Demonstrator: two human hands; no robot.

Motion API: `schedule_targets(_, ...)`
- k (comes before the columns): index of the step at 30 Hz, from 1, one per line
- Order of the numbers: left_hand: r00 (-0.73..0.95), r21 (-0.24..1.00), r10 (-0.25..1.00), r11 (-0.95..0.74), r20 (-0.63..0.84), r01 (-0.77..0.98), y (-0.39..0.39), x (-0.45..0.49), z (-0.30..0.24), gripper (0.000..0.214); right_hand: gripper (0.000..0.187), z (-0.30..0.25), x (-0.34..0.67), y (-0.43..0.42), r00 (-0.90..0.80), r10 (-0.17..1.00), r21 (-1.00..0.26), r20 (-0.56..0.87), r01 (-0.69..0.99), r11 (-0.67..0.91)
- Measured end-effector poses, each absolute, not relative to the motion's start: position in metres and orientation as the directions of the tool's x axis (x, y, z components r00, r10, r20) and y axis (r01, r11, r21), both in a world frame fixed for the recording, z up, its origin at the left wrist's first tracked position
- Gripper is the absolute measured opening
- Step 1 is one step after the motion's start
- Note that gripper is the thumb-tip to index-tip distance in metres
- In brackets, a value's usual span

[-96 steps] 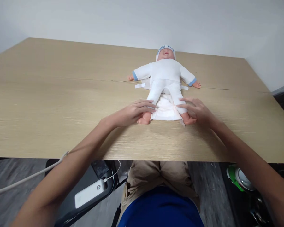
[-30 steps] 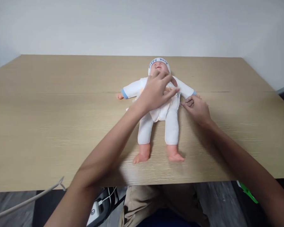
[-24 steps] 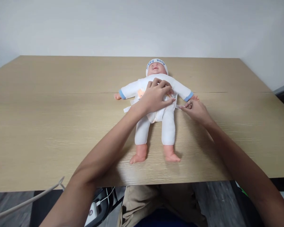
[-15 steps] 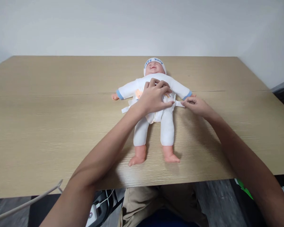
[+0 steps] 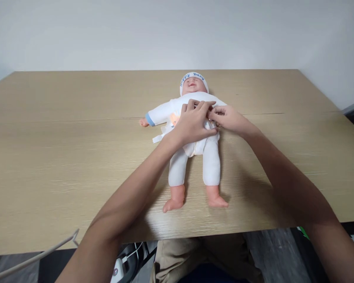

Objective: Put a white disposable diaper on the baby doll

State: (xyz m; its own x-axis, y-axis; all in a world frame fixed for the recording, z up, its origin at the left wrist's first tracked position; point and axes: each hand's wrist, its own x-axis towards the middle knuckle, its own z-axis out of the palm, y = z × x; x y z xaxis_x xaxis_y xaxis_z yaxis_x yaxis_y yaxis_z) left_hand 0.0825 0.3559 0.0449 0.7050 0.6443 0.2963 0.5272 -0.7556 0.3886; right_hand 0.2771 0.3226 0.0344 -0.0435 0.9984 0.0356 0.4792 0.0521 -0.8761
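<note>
A baby doll (image 5: 210, 161) in a white suit and cap lies on its back on the wooden table (image 5: 61, 129), head away from me. A white diaper (image 5: 196, 147) is folded up over its belly. My left hand (image 5: 193, 124) lies flat on the diaper front and presses it down, fingers stretched out. My right hand (image 5: 227, 118) is at the doll's right side, fingers pinched on the diaper's side tab against the belly. The other tab (image 5: 157, 138) sticks out loose on the left.
The table's near edge runs across the bottom of the view. A grey cable (image 5: 32, 257) hangs at the lower left, above a white power bank (image 5: 118, 269) on the floor. A white wall stands behind the table.
The diaper front, flat between the legs 3.2 s ago, is now folded up on the belly. My right hand has pulled the right tab from the side inward onto the belly.
</note>
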Motion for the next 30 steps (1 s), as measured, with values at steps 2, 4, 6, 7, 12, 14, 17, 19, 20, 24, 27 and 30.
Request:
schedule_targets(2,0.706,0.394,0.643,-0.756,0.297,0.522,0.356,0.082,0.044,0.082,0.043,0.028,0.271,0.311,0.017,0.981,-0.855,0.195,0.494,0.161)
schedule_targets(4,0.707,0.395,0.643,-0.755,0.293,0.523,0.356,0.082,0.043,0.081,0.040,0.022,0.268,0.294,-0.011,0.910,-0.742,0.414,0.576,0.344)
schedule_targets(6,0.710,0.396,0.643,-0.755,0.288,0.523,0.356,0.082,0.043,0.083,0.043,0.017,0.268,0.277,-0.140,0.835,-0.593,0.532,0.643,0.486)
schedule_targets(7,0.709,0.398,0.643,-0.754,0.288,0.523,0.356,0.082,0.043,0.085,0.047,0.014,0.269,0.270,-0.207,0.816,-0.544,0.540,0.654,0.526)
schedule_targets(12,0.699,0.413,0.644,-0.754,0.312,0.510,0.354,0.082,0.045,0.098,0.064,-0.005,0.279,0.255,-0.302,0.817,-0.540,0.491,0.631,0.558)
schedule_targets(14,0.679,0.411,0.648,-0.755,0.346,0.511,0.350,0.082,0.046,0.098,0.067,-0.011,0.282,0.255,-0.280,0.811,-0.557,0.514,0.610,0.563)
schedule_targets(17,0.634,0.394,0.650,-0.759,0.420,0.518,0.339,0.081,0.049,0.090,0.070,-0.017,0.285,0.257,-0.284,0.806,-0.575,0.519,0.582,0.575)
schedule_targets(19,0.609,0.378,0.633,-0.774,0.478,0.508,0.331,0.075,0.049,0.082,0.071,-0.019,0.286,0.258,-0.297,0.811,-0.589,0.505,0.569,0.575)
schedule_targets(20,0.592,0.376,0.628,-0.777,0.504,0.505,0.327,0.070,0.048,0.077,0.072,-0.019,0.286,0.257,-0.295,0.811,-0.595,0.505,0.562,0.574)
schedule_targets(24,0.437,0.437,0.704,-0.699,0.560,0.566,0.318,0.030,0.036,0.053,0.072,-0.015,0.285,0.252,-0.222,0.803,-0.609,0.553,0.550,0.572)
schedule_targets(27,0.294,0.524,0.813,-0.557,0.502,0.644,0.321,-0.013,0.018,0.033,0.068,-0.003,0.278,0.251,-0.167,0.803,-0.597,0.573,0.586,0.548)
schedule_targets(30,0.214,0.579,0.913,-0.388,0.347,0.717,0.328,-0.048,-0.001,0.026,0.064,0.015,0.265,0.264,-0.199,0.803,-0.555,0.563,0.629,0.545)
